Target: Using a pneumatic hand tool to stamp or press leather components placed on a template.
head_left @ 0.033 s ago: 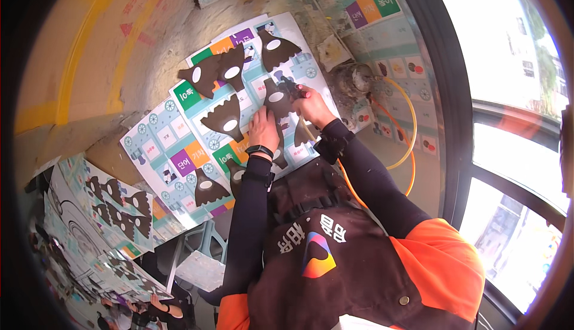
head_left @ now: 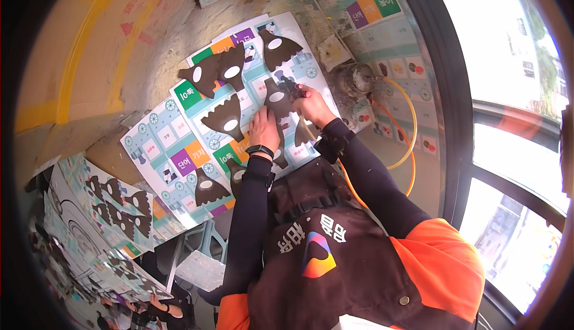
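Dark brown cut-out pieces with scalloped edges and white ovals lie on overlapping printed sheets (head_left: 179, 128). My left hand (head_left: 263, 128) rests on the sheets, fingertips extended against the lower edge of one brown piece (head_left: 275, 97). On that piece's right side, my right hand (head_left: 315, 107) is closed around a small dark tool (head_left: 291, 87) resembling a spray gun; its tip points up and left. A thin pale hose (head_left: 308, 130) runs below the right hand. Another brown piece (head_left: 225, 119) lies left of my left hand. My forearm and hand partly cover other pieces.
Yellow hose (head_left: 414, 112) and orange hose (head_left: 412, 165) loop to my right, near a crusted round object (head_left: 354, 80). Cardboard (head_left: 89, 49) with yellow tape stands at the left. A grey stool (head_left: 206, 258) is below the sheets; another person's hand (head_left: 160, 303) shows at the lower left.
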The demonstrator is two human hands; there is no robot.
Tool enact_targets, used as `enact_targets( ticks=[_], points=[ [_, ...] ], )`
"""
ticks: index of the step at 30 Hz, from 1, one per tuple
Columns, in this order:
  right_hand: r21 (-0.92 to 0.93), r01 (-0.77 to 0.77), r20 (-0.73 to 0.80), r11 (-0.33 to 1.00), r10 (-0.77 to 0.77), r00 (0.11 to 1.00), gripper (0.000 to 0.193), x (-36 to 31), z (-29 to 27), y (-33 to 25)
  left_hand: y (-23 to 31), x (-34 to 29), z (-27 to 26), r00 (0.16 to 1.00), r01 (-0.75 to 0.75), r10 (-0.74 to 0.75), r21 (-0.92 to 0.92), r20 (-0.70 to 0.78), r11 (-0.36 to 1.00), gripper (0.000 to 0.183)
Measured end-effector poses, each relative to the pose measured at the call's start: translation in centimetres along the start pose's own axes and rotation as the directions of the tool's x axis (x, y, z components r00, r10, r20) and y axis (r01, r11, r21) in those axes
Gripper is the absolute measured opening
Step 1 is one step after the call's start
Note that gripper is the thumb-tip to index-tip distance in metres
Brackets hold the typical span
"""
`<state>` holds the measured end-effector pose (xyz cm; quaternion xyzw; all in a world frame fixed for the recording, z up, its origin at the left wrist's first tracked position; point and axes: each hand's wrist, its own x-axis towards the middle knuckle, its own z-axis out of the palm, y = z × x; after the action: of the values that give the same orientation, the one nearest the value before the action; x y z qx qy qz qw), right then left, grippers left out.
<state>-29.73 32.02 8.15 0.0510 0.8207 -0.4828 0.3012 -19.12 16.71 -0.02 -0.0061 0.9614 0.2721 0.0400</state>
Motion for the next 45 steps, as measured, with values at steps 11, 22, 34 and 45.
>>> enact_targets(
  ticks=[11,22,34,45],
  points=[
    [0.126,-0.112,0.048,0.986,0.107,0.993,0.015,-0.8,0.2,0.1,0.1,-0.4,-0.1,0.998,0.059,-0.059,-0.011,0.038,0.998,0.046],
    [0.035,-0.135,0.096,0.99,0.131,0.987,0.015,-1.4,-1.0,1.8,-0.5,-0.7,-0.2,0.995,0.053,-0.051,-0.02,0.085,0.998,0.047],
    [0.07,-0.07,0.032,0.995,0.068,0.997,0.016,-1.6,-1.3,-1.1,-0.1,-0.8,-0.5,0.992,0.065,-0.064,-0.003,0.108,0.998,0.051],
    [0.04,-0.131,0.079,0.991,0.128,0.989,0.015,-2.7,-0.8,-0.8,-0.3,-1.0,-0.4,0.988,0.077,-0.077,0.002,0.131,0.997,0.052]
  ],
)
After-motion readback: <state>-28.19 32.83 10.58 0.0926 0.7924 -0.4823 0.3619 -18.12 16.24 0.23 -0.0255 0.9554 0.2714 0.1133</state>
